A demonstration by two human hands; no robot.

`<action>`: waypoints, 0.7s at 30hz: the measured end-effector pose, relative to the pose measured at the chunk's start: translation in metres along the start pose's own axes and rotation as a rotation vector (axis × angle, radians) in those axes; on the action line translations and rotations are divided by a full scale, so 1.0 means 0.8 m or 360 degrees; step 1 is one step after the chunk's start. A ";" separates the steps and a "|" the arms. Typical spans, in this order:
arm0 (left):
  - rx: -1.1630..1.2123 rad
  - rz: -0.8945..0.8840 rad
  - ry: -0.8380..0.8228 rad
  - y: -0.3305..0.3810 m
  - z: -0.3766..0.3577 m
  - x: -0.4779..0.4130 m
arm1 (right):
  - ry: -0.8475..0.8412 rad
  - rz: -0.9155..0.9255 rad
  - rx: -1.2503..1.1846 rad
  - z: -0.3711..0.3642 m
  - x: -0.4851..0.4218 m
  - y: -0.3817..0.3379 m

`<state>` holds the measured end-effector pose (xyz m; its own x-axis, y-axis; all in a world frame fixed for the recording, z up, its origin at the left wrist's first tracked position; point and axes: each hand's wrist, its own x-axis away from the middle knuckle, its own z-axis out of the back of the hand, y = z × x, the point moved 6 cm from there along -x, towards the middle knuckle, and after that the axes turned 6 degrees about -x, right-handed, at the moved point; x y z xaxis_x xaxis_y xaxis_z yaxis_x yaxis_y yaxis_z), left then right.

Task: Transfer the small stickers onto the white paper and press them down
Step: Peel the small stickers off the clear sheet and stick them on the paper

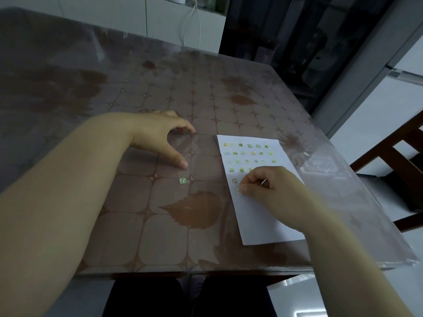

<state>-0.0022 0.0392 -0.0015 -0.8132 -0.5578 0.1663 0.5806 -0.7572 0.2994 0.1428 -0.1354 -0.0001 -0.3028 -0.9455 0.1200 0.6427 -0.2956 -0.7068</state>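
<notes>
A small pale-green square sticker sits on the white rectangular sheet of paper, right under the right hand, whose grip is clenched, fingertips bearing down on it. Just above that grip, rows of little green and yellow stickers run across the paper's far half. Out to the left of the grip, one more small green sticker lies alone on the brown tile-and-leaf patterned tabletop under its clear cover. Just beyond it, the left hand has its grip released, thumb and forefinger spread in an arch, tips touching the tabletop, holding nothing. A dark wooden chair stands off right.
</notes>
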 end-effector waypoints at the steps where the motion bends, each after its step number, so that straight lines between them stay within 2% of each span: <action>1: -0.0001 -0.0002 -0.0002 0.000 0.000 0.000 | -0.0007 -0.0004 0.0002 -0.002 0.000 0.000; 11: -0.0021 -0.0008 0.0005 0.000 -0.001 -0.003 | -0.0024 -0.0115 0.0036 0.001 -0.010 -0.004; 16: -0.0015 -0.0014 0.0003 -0.001 0.000 -0.001 | -0.0254 -0.0327 0.0341 0.009 -0.025 -0.010; 19: -0.0021 -0.0018 0.0001 -0.001 0.001 -0.001 | -0.0302 -0.0240 0.0622 0.010 -0.028 -0.025; 21: -0.0045 -0.0028 0.0011 -0.001 0.001 -0.002 | -0.0241 -0.0029 0.0576 -0.001 -0.029 -0.043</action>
<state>-0.0015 0.0412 -0.0010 -0.8230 -0.5465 0.1550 0.5672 -0.7761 0.2756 0.1274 -0.1029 0.0204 -0.2267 -0.9411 0.2507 0.8531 -0.3161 -0.4152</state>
